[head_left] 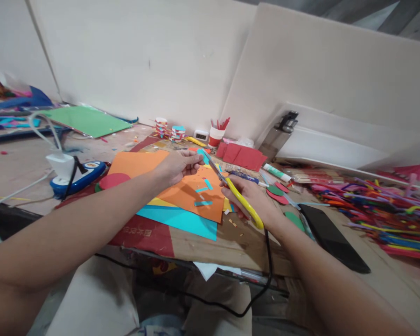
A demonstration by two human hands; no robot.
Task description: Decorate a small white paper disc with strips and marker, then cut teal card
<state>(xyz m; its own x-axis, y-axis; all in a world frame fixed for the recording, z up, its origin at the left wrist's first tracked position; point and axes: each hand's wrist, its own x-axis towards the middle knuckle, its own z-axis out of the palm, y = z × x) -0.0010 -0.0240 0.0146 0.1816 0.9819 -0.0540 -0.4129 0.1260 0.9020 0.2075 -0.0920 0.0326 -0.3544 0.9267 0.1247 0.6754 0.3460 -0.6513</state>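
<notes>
My left hand (182, 166) pinches a small piece of turquoise paper (203, 157) above the stacked sheets. In my right hand (247, 191) is a pair of scissors (241, 199) with yellow handles, its blades pointing up and left to the turquoise piece. Whether the blades are closed on the paper I cannot tell. Beneath both hands lies an orange sheet (196, 201) with several turquoise strips (203, 203) on it. A turquoise sheet (182, 220) sticks out from under the orange one.
A black phone (332, 238) and a pile of coloured pipe cleaners (381, 210) lie at right. Behind stand a cup of red pens (217, 133), red cards (243, 156) and a glue stick (277, 172). A blue-and-white power strip (79, 178) sits at left.
</notes>
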